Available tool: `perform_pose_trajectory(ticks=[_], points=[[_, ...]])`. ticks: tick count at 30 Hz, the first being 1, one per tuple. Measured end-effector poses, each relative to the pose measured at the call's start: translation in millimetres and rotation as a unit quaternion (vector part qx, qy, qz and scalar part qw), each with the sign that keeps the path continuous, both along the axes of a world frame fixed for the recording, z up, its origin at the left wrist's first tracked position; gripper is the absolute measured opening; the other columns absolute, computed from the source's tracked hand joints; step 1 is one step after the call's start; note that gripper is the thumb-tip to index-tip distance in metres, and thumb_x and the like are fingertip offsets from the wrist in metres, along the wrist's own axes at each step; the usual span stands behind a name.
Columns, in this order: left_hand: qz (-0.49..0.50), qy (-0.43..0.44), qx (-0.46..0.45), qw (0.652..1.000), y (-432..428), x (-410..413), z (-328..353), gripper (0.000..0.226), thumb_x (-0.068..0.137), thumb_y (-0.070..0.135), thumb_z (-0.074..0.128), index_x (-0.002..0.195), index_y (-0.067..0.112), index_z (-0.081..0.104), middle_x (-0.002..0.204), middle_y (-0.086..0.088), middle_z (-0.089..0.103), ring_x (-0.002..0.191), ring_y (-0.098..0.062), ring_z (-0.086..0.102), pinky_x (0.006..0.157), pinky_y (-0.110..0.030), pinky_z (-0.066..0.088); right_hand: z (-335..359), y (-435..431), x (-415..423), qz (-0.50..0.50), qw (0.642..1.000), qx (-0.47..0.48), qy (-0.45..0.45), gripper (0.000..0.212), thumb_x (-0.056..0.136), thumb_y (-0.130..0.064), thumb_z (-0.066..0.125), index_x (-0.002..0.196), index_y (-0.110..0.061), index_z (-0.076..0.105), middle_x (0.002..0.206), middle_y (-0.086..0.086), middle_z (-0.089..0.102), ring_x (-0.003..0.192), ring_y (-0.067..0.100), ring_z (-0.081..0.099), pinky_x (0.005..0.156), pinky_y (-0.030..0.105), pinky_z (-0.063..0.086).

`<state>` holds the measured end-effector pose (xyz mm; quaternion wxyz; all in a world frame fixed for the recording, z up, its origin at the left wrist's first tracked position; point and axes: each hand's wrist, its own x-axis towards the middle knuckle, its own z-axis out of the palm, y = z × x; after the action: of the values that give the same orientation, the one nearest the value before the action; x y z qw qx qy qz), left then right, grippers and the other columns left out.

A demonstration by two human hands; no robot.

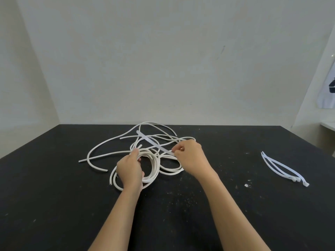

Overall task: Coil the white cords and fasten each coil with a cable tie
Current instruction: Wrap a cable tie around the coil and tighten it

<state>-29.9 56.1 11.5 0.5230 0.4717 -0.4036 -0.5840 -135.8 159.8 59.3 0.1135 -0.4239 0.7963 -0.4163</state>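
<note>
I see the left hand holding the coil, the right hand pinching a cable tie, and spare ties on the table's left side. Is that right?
Almost. In the head view the spare ties lie on the right of the table, not the left. The left hand holds the coil and the right hand pinches a cable tie.

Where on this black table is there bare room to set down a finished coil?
Bare table lies between the right hand and the spare cable ties, and left of the loose cords. Around the left hand and coil it is crowded.
</note>
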Motion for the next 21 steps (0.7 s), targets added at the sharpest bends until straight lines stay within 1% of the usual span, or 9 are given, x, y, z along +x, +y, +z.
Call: perform_pose_trajectory(ticks=[1, 3, 5, 7, 10, 14, 17, 18, 21], points=[[0.013, -0.003, -0.009, 1.0, -2.8, 1.1, -1.5, 0.036, 0.087, 0.023, 0.059, 0.057, 0.004, 0.052, 0.059, -0.005, 0.051, 0.046, -0.017, 0.033, 0.042, -0.028, 0.028, 0.7, -4.1, 2.7, 0.01, 1.0, 0.024, 0.0, 0.027, 0.088, -0.001, 0.043, 0.096, -0.002, 0.069, 0.071, 0.006, 0.061, 0.057, 0.017, 0.053, 0.05, 0.019, 0.038], [0.039, -0.01, -0.023, 0.999, -7.3, 3.5, -4.0, 0.038, 0.088, 0.025, 0.058, 0.057, 0.003, 0.053, 0.057, -0.005, 0.049, 0.046, -0.017, 0.035, 0.046, -0.03, 0.031, 0.8, -12.8, 5.1, 0.018, 0.997, 0.069, 0.005, 0.027, 0.087, -0.002, 0.045, 0.1, 0.004, 0.067, 0.088, 0.02, 0.068, 0.079, 0.031, 0.066, 0.063, 0.026, 0.049], [0.065, -0.009, -0.031, 0.997, -11.7, 6.3, -5.6, 0.04, 0.087, 0.028, 0.058, 0.056, 0.004, 0.054, 0.056, -0.004, 0.049, 0.048, -0.018, 0.037, 0.052, -0.033, 0.035, -0.4, -19.1, 4.7, 0.013, 0.994, 0.105, 0.015, 0.025, 0.087, -0.007, 0.05, 0.104, 0.004, 0.065, 0.099, 0.023, 0.067, 0.091, 0.035, 0.065, 0.076, 0.034, 0.054], [0.086, -0.003, -0.034, 0.996, -15.7, 9.2, -6.2, 0.041, 0.088, 0.029, 0.057, 0.055, 0.005, 0.052, 0.056, -0.005, 0.046, 0.048, -0.018, 0.036, 0.053, -0.034, 0.036, -0.3, -20.0, 4.5, 0.008, 0.994, 0.111, 0.018, 0.024, 0.084, -0.005, 0.053, 0.102, 0.005, 0.065, 0.096, 0.021, 0.067, 0.084, 0.031, 0.063, 0.074, 0.033, 0.053], [0.111, 0.005, -0.05, 0.993, -20.4, 12.5, -7.6, 0.044, 0.088, 0.028, 0.057, 0.051, 0.007, 0.046, 0.052, -0.005, 0.04, 0.05, -0.02, 0.033, 0.055, -0.037, 0.037, 1.3, -16.7, 7.1, 0.001, 0.995, 0.101, -0.002, 0.021, 0.079, 0.002, 0.051, 0.093, 0.009, 0.064, 0.078, 0.015, 0.061, 0.065, 0.024, 0.05, 0.059, 0.027, 0.043], [0.11, -0.027, -0.119, 0.986, -15.1, 10.9, -8.2, 0.047, 0.09, 0.026, 0.057, 0.05, 0.005, 0.044, 0.049, -0.003, 0.039, 0.049, -0.018, 0.034, 0.054, -0.034, 0.037, 3.2, -24.8, 14.6, -0.01, 0.997, 0.077, -0.025, 0.017, 0.078, 0.004, 0.05, 0.085, 0.011, 0.064, 0.071, 0.013, 0.054, 0.063, 0.021, 0.043, 0.055, 0.026, 0.036], [0.09, -0.053, -0.179, 0.978, -5.6, 5.3, -8.5, 0.048, 0.09, 0.024, 0.057, 0.055, -0.006, 0.046, 0.05, -0.007, 0.04, 0.049, -0.016, 0.033, 0.052, -0.031, 0.032, 4.0, -32.2, 19.9, -0.01, 0.998, 0.003, -0.066, 0.018, 0.081, 0.002, 0.052, 0.086, 0.011, 0.066, 0.068, 0.016, 0.063, 0.056, 0.026, 0.056, 0.059, 0.031, 0.053], [0.079, -0.057, -0.196, 0.976, -3.1, 3.5, -8.9, 0.047, 0.09, 0.023, 0.058, 0.056, -0.008, 0.048, 0.05, -0.008, 0.04, 0.05, -0.017, 0.034, 0.052, -0.032, 0.032, 5.1, -32.8, 21.9, -0.004, 0.995, -0.025, -0.092, 0.017, 0.083, 0.002, 0.052, 0.082, 0.007, 0.068, 0.066, 0.015, 0.066, 0.054, 0.021, 0.06, 0.063, 0.031, 0.056], [0.04, -0.06, -0.219, 0.973, 0.7, 0.0, -11.2, 0.043, 0.09, 0.02, 0.059, 0.053, -0.001, 0.054, 0.046, -0.004, 0.04, 0.049, -0.019, 0.034, 0.051, -0.033, 0.031, 4.4, -35.6, 22.5, 0.041, 0.978, -0.104, -0.175, 0.018, 0.085, 0.001, 0.056, 0.076, -0.005, 0.07, 0.066, 0.011, 0.069, 0.056, 0.015, 0.066, 0.074, 0.032, 0.06]])
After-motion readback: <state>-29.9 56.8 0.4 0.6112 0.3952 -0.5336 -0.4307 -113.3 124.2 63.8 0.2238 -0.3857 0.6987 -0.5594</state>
